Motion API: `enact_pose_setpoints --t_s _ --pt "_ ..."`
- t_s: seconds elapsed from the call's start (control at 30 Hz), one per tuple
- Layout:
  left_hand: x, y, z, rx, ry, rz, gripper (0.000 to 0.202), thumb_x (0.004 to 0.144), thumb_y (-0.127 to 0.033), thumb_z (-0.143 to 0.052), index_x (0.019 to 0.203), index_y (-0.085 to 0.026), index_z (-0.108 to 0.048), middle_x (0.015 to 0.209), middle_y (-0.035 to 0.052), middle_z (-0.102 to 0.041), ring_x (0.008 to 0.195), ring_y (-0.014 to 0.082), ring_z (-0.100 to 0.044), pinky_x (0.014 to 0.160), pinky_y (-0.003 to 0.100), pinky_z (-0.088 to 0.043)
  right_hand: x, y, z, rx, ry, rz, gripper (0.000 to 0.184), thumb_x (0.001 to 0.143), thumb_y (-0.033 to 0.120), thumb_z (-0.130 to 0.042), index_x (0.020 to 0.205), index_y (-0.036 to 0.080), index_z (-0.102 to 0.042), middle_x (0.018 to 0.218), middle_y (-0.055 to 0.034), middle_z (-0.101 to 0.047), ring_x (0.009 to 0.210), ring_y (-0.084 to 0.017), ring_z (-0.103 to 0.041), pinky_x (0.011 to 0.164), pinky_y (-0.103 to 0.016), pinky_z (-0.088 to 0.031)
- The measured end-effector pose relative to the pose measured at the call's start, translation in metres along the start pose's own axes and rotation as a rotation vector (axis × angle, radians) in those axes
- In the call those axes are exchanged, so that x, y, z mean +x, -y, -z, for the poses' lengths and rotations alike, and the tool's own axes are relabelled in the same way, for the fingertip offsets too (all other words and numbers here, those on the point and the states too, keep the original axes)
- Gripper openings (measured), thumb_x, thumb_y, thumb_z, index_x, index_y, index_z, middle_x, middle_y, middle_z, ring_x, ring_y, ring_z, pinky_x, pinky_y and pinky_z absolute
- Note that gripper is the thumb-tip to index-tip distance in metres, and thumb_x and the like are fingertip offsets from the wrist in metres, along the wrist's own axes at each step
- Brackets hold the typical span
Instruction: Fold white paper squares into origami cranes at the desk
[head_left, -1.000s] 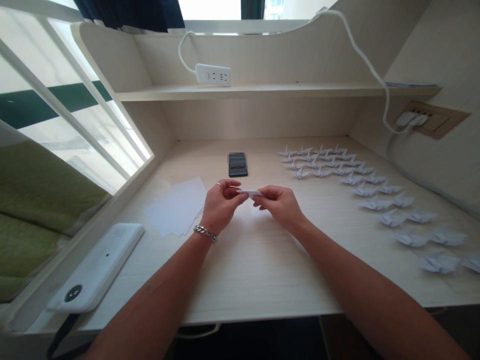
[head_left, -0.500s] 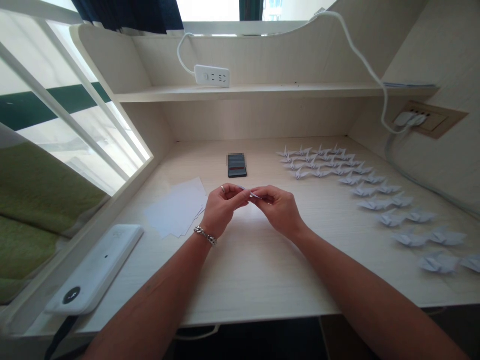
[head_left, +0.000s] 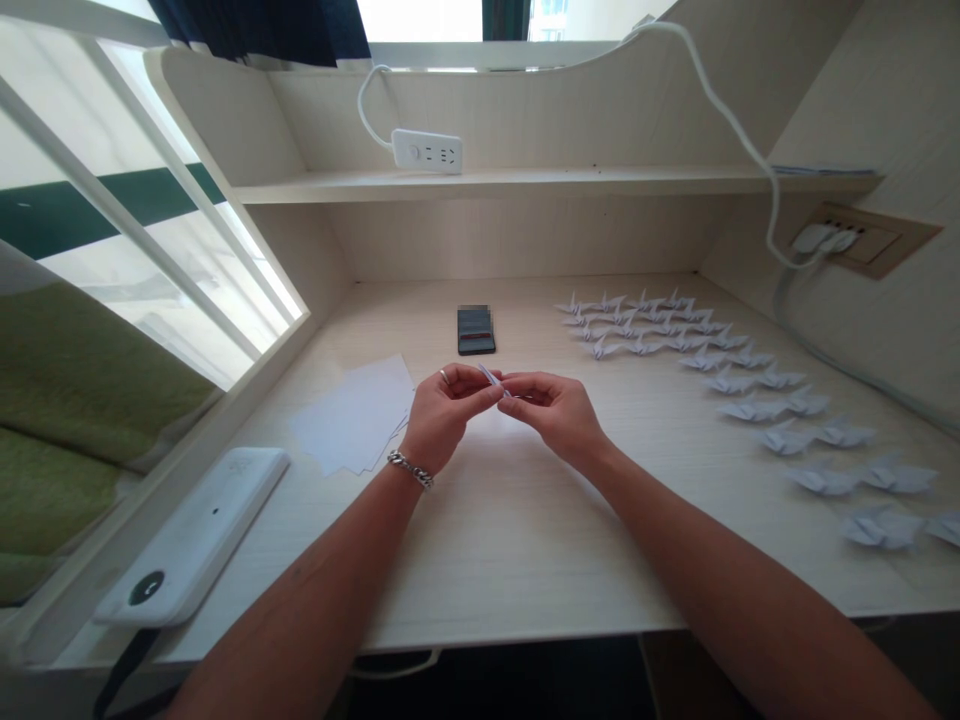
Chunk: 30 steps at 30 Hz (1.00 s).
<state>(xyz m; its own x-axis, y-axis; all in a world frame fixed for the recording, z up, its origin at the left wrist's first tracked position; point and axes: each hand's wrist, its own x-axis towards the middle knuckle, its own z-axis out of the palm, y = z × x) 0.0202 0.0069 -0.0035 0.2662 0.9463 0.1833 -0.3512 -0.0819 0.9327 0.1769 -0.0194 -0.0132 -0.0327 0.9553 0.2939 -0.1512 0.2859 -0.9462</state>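
A small folded piece of white paper (head_left: 491, 377) is pinched between both hands above the middle of the desk, seen nearly edge-on. My left hand (head_left: 448, 405), with a ring and a chain bracelet at the wrist, grips its left side between thumb and fingers. From the right, my right hand (head_left: 556, 408) pinches the same paper with thumb and forefinger. The fingers hide most of its shape. Left of my left hand lies a loose stack of white paper sheets (head_left: 352, 415). Several folded paper cranes (head_left: 705, 360) stand in rows on the right side.
Beyond my hands lies a dark phone (head_left: 476, 330). A long white device (head_left: 199, 540) with a black strap rests at the desk's left edge. On the shelf (head_left: 525, 183) stands a white power strip (head_left: 427, 151); a white cable (head_left: 739, 130) hangs down to the wall socket (head_left: 870, 238).
The folded paper has turned between my fingers and now sticks up more to the upper left. My hands have closed in slightly on each other; the cranes and sheets stay put.
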Motion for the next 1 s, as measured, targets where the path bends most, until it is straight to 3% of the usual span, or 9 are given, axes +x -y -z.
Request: enact_pose_setpoints --t_s 0.5,1.0 --pt "0.0008 -0.0034 0.0025 0.121 0.007 -0.049 0.023 0.062 -0.022 -0.084 0.076 -0.014 -0.068 0.093 0.0089 -0.075 0.089 0.0211 -0.069 0.084 0.036 -0.055 0.0006 0.0029 0.0054 -0.152 0.045 0.026 0.025 0.073 0.030 -0.075 0.097 0.025 -0.076 0.115 -0.0061 -0.070 0.112 -0.026 -0.062 0.096 -0.039 -0.052" --pt "0.0001 -0.0035 0.0003 0.175 -0.039 -0.041 0.026 0.060 -0.025 -0.085 0.077 -0.014 -0.068 0.092 0.0102 -0.075 0.091 0.0233 -0.070 0.087 0.039 -0.055 0.0018 -0.0028 0.0030 -0.148 -0.012 0.002 0.026 0.072 0.029 -0.075 0.097 0.022 -0.076 0.109 -0.0065 -0.072 0.107 -0.025 -0.065 0.094 -0.040 -0.053"
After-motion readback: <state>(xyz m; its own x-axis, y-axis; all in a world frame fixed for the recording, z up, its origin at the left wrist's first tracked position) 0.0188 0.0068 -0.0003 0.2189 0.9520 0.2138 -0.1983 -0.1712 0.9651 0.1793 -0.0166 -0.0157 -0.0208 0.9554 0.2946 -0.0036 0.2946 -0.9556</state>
